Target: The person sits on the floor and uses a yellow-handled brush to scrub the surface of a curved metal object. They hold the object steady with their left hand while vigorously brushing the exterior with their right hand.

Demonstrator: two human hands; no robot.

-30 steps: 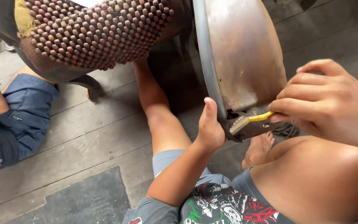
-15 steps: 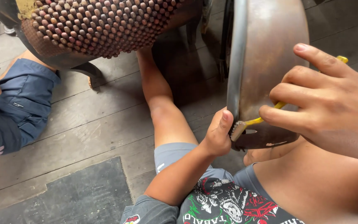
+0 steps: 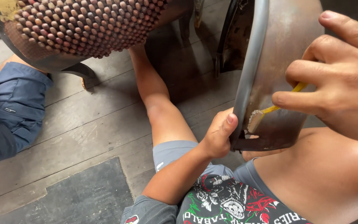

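Note:
My left hand (image 3: 218, 135) grips the lower rim of a curved, rusty brown metal fender (image 3: 280, 54) with a grey edge, thumb pressed on the rim. My right hand (image 3: 340, 76) holds a small yellow-handled brush (image 3: 266, 113); its worn bristle head rests against the fender's outer face near the lower end. I sit on the floor with my left leg (image 3: 158, 103) stretched out under the fender.
A seat covered in brown wooden beads (image 3: 83, 25) hangs at the upper left. Another person in dark blue shorts (image 3: 9, 112) sits at the left edge. The floor is grey wooden planks (image 3: 83, 132) with a dark mat (image 3: 88, 197) near my knee.
The view has closed in on the fender. My right hand and the brush have moved a little up and right along the fender's face, while my left hand keeps its grip on the rim.

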